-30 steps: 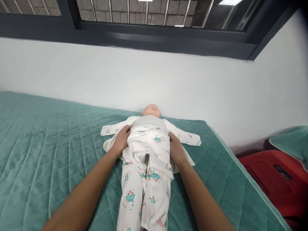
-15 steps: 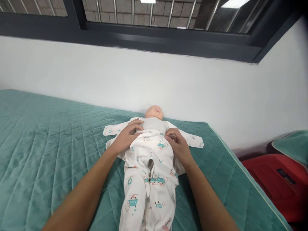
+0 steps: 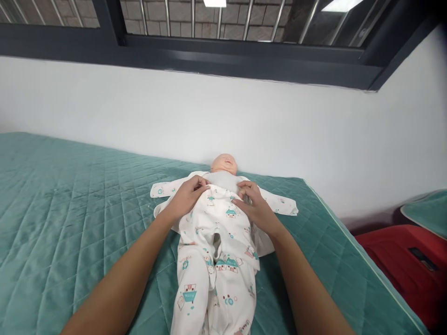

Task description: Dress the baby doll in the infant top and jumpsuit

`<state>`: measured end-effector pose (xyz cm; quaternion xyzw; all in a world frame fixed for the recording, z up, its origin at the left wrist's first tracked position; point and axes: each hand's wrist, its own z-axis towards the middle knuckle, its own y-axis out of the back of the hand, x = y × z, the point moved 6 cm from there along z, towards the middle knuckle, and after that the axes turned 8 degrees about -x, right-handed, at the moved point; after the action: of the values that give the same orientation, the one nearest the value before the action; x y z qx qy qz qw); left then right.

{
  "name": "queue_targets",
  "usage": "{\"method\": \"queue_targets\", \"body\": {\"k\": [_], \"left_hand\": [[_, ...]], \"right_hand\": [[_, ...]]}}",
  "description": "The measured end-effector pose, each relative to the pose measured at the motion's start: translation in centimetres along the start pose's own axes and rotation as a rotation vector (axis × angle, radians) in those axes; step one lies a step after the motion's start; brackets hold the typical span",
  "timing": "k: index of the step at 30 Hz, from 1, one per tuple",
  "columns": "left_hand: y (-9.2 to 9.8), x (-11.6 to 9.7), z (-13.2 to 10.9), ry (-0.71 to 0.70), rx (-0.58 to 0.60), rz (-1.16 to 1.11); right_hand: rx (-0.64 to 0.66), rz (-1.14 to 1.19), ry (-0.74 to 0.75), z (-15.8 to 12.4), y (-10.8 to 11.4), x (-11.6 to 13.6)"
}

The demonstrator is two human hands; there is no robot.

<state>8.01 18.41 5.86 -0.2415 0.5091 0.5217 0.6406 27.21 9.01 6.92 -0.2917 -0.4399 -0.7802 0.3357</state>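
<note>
From where I stood, a doll point(image 3: 223, 164) lay on its back on a green quilted cover point(image 3: 87, 209), its head close by the white wall point(image 3: 167, 116). Pale patterned trousers point(image 3: 226, 223) covered it from the belly down, but the ends of the legs ran out of sight at the bottom edge, so I could see no feet. A white jacket point(image 3: 280, 204) lay open beneath it, the sleeves stretched out to both sides; whether the doll's arms were inside I could not make out.

The person's left hand point(image 3: 186, 199) was at the waistband on one side, the thumb and fingers point(image 3: 200, 181) drawn close together over the edge of the cloth. The right hand point(image 3: 257, 207) lay opposite, its fingers curled over the waist and the thumb a little apart on the trousers. I could not tell whether either hand had fabric pinched, since the knuckles covered the tips. Both forearms were cut off below.

A small dark gap showed between the trouser legs, too shadowed to read. At the right, a red object point(image 3: 398, 267) was partly cut off, its label illegible, with a green cloth point(image 3: 426, 211) behind it. Above, a dark window frame point(image 3: 223, 60) showed metal bars point(image 3: 193, 18) cropped at the top.
</note>
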Motion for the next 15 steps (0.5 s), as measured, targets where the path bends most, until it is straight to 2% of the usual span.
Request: {"method": "queue_targets", "body": {"k": [3, 8, 11, 13, 15], "left_hand": [[0.1, 0.7, 2.0, 0.012, -0.018, 0.159], [-0.9, 2.5, 4.6, 0.134, 0.048, 0.167], [-1.0, 2.9, 4.5, 0.169, 0.007, 0.117], [-0.9, 2.5, 4.0, 0.131, -0.017, 0.102], [-0.7, 2.1, 3.4, 0.097, 0.009, 0.155]], "right_hand": [[0.000, 0.000, 0.023, 1.2, -0.2, 0.3], [-0.118, -0.099, -0.184, 4.2, -0.4, -2.7], [-0.159, 0.074, -0.276, 4.6, -0.9, -4.6], [-0.187, 0.160, -0.319, 4.3, -1.0, -5.4], [-0.203, 0.201, -0.347, 3.7, -0.8, -5.7]]}}
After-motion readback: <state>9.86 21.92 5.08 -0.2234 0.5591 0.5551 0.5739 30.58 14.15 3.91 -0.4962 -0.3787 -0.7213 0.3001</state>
